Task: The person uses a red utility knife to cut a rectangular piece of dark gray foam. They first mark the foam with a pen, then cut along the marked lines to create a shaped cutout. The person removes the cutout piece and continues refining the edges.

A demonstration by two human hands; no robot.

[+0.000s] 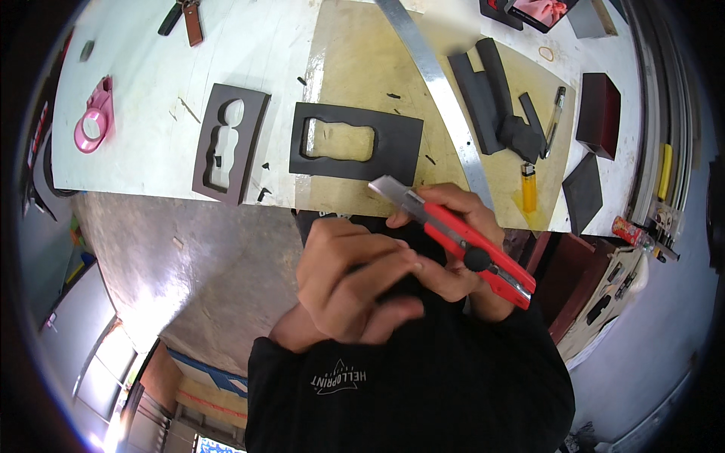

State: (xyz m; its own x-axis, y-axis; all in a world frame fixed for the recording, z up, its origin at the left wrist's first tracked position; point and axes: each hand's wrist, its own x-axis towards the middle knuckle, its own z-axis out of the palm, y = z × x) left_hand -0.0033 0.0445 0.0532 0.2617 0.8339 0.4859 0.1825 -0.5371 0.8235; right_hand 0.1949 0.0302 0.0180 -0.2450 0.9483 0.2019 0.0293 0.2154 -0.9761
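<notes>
My right hand grips a red utility knife with a dark round knob, held over the front edge of the table. Its metal tip points up and left, its blade partly out of clear sight. My left hand is closed, fingers curled and slightly blurred, meeting the right hand's fingers below the knife. Anything pinched there is hidden. Just beyond, a black foam block with a wavy-edged rectangular opening lies on a yellowish cutting mat. Left of it rests a dark block with a keyhole-like cut-out.
A metal ruler crosses the mat. Right of it are black foam offcuts, a pen, a yellow lighter and a dark red box. A pink tape dispenser sits far left. Small black scraps dot the table.
</notes>
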